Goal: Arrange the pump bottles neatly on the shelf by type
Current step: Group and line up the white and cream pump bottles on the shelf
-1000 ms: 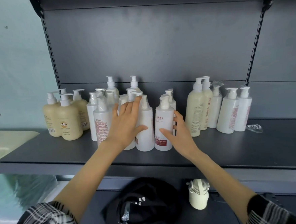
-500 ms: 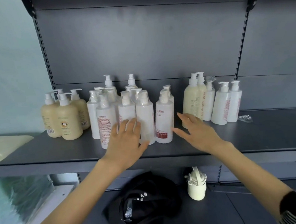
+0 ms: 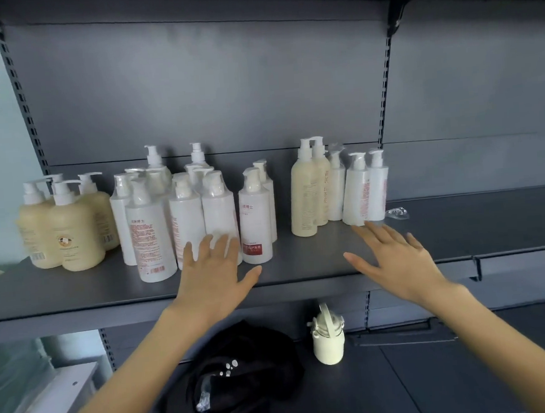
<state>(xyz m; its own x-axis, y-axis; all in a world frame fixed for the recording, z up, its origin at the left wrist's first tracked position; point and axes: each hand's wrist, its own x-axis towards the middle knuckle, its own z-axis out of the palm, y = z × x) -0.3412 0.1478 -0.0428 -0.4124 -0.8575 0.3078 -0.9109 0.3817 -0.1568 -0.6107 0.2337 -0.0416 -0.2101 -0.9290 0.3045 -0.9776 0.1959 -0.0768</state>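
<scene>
Smooth white cylindrical plastic pump bottles stand clustered on the matte dark grey metal shelf. Squat rounded beige pump bottles stand to their left and tall cream pump bottles to their right. The left hand is spread flat, fingertips before the white bottles' bases, contact unclear. The right hand is spread over the shelf, holding nothing.

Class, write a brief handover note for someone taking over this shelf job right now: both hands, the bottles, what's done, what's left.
Left hand: open, fingertips by the middle white bottles, nothing in its grip.
Right hand: open over the shelf, empty.
Done: beige bottles grouped at left; white ones clustered mid-shelf.
Left: the cluster's rows look uneven. At right, tall cream bottles stand beside a far-right white pair that may belong with the middle type.
</scene>
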